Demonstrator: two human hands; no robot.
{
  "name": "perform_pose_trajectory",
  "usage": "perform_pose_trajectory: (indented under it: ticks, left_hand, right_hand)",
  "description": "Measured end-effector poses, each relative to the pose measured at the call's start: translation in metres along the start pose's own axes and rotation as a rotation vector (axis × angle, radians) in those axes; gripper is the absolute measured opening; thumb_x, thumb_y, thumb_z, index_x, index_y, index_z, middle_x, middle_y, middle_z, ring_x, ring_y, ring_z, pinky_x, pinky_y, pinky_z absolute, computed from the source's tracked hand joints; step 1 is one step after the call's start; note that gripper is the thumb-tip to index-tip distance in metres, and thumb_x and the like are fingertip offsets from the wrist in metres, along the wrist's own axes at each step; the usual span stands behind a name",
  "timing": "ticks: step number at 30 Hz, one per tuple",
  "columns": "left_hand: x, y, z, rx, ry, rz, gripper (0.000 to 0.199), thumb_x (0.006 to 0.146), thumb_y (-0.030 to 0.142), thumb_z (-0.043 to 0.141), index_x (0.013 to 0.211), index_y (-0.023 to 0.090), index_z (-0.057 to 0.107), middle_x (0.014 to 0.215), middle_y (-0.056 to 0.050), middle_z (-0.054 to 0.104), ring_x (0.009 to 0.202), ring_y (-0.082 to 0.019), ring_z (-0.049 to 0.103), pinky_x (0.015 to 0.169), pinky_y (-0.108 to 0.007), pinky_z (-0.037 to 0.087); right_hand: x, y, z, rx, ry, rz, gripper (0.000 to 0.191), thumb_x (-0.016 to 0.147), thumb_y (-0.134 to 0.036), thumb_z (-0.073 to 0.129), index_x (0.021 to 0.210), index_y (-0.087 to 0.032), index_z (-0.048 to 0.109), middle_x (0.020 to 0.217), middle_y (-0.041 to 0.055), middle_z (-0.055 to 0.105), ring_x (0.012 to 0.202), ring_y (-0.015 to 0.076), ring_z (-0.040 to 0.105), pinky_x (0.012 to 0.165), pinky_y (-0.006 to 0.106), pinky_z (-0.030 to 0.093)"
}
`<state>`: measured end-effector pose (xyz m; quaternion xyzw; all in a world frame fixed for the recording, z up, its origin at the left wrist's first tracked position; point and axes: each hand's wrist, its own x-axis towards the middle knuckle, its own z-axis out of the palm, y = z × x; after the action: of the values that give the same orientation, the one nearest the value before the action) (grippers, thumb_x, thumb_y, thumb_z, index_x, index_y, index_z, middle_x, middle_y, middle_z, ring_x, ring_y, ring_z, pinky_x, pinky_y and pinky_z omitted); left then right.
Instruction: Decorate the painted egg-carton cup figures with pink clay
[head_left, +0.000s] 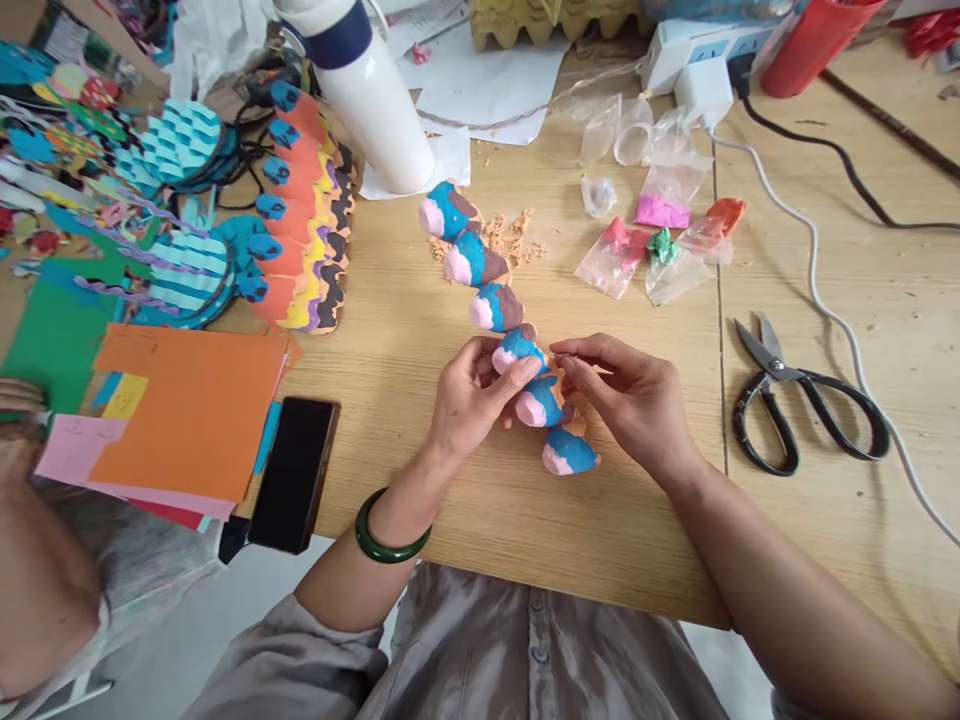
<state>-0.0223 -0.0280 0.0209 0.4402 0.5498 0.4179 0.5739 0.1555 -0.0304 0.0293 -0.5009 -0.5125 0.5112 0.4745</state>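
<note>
A bumpy strip of joined egg-carton cups (pixel 496 307), coated in blue, pink and brown modelling clay, runs diagonally across the middle of the table. My left hand (pixel 472 395) is closed on it, thumb on top of a blue cup and fingers partly hidden behind. Just to the right, my right hand (pixel 630 395) pinches thumb and forefinger together beside the same cup; whatever is between the tips is too small to make out. Bare orange carton shows along the strip's right edge near those fingertips. Orange crumbs (pixel 517 235) lie by its far end.
Small bags of coloured clay (pixel 664 215) lie beyond my right hand, with black-handled scissors (pixel 780 370) at the right. A white bottle (pixel 367 95), painted carton piece (pixel 300 230), coloured sheets (pixel 187 410) and phone (pixel 294 475) stand leftward. Another person's arm (pixel 41 560) rests far left.
</note>
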Motion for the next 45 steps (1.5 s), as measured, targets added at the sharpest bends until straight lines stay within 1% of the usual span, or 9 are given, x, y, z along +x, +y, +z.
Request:
perform_pose_trajectory:
  ticks: [6,12,16,21,25,32,38,41,45]
  left_hand:
    - [0.0,0.001,0.002,0.01,0.049,0.0,0.043,0.076,0.053,0.082,0.091,0.02,0.058,0.08,0.0,0.072,0.047,-0.008,0.058,0.035,-0.02,0.042]
    - [-0.001,0.001,0.006,0.006,0.059,0.047,0.042,0.076,0.052,0.081,0.091,0.02,0.059,0.084,0.0,0.073,0.047,-0.007,0.058,0.035,-0.019,0.042]
    - [-0.002,0.002,0.009,0.004,0.067,0.063,0.043,0.076,0.051,0.082,0.092,0.019,0.06,0.086,0.0,0.074,0.046,-0.006,0.057,0.034,-0.018,0.042]
    - [-0.004,0.003,0.009,-0.027,0.041,0.069,0.042,0.077,0.049,0.081,0.1,0.019,0.063,0.085,0.0,0.072,0.049,-0.007,0.06,0.035,-0.018,0.044]
    - [-0.004,0.003,0.008,-0.039,0.024,0.06,0.041,0.076,0.047,0.082,0.098,0.019,0.062,0.081,0.002,0.069,0.05,-0.008,0.06,0.035,-0.018,0.045]
    - [-0.005,0.002,0.007,0.015,0.018,0.083,0.037,0.076,0.046,0.083,0.091,0.018,0.064,0.08,0.001,0.068,0.064,-0.009,0.064,0.051,-0.018,0.053]
    - [-0.004,0.001,0.006,-0.035,-0.013,0.017,0.039,0.076,0.049,0.082,0.089,0.019,0.062,0.075,0.002,0.067,0.054,-0.009,0.061,0.041,-0.018,0.047]
    - [-0.004,0.001,0.006,-0.038,-0.024,0.011,0.039,0.076,0.05,0.082,0.089,0.019,0.063,0.074,0.002,0.067,0.052,-0.009,0.062,0.038,-0.018,0.045]
    - [-0.005,0.002,0.008,-0.028,-0.049,0.002,0.041,0.074,0.05,0.083,0.093,0.019,0.065,0.08,0.0,0.071,0.058,-0.012,0.066,0.04,-0.018,0.047]
  right_hand:
    - [-0.003,0.0,0.001,-0.127,0.022,-0.118,0.019,0.094,-0.035,0.067,0.097,-0.023,0.081,0.092,0.0051,0.077,0.078,0.0166,0.071,0.063,0.027,0.058]
    - [-0.006,0.003,0.004,-0.212,0.008,-0.169,0.02,0.096,-0.033,0.064,0.099,-0.024,0.082,0.09,0.0046,0.076,0.074,0.0148,0.069,0.058,0.025,0.055]
    - [-0.007,0.002,0.005,-0.166,0.005,-0.092,0.02,0.094,-0.034,0.066,0.099,-0.022,0.081,0.089,0.0044,0.075,0.073,0.0143,0.068,0.059,0.024,0.055]
    - [-0.004,-0.004,0.004,0.081,-0.034,0.166,0.022,0.085,-0.039,0.075,0.093,-0.02,0.079,0.081,0.0026,0.075,0.064,0.0127,0.063,0.056,0.025,0.053]
    - [-0.001,-0.005,0.002,0.287,-0.087,0.325,0.028,0.074,-0.044,0.085,0.082,-0.019,0.075,0.07,-0.0009,0.069,0.057,0.0103,0.057,0.052,0.024,0.048]
    - [0.002,-0.005,0.0,0.312,-0.097,0.326,0.036,0.065,-0.048,0.09,0.072,-0.018,0.072,0.069,-0.0006,0.068,0.061,0.0101,0.059,0.057,0.023,0.048]
    - [0.004,-0.002,-0.004,0.489,-0.194,0.474,0.032,0.071,-0.048,0.086,0.076,-0.019,0.073,0.071,-0.0004,0.067,0.063,0.0117,0.061,0.062,0.026,0.052]
    - [0.005,-0.003,-0.005,0.49,-0.194,0.474,0.031,0.071,-0.047,0.087,0.077,-0.019,0.073,0.069,-0.0015,0.066,0.062,0.0111,0.06,0.062,0.026,0.052]
    - [0.005,-0.005,-0.005,0.49,-0.22,0.476,0.035,0.066,-0.043,0.091,0.075,-0.018,0.069,0.063,-0.0037,0.064,0.055,0.0087,0.056,0.055,0.024,0.048]
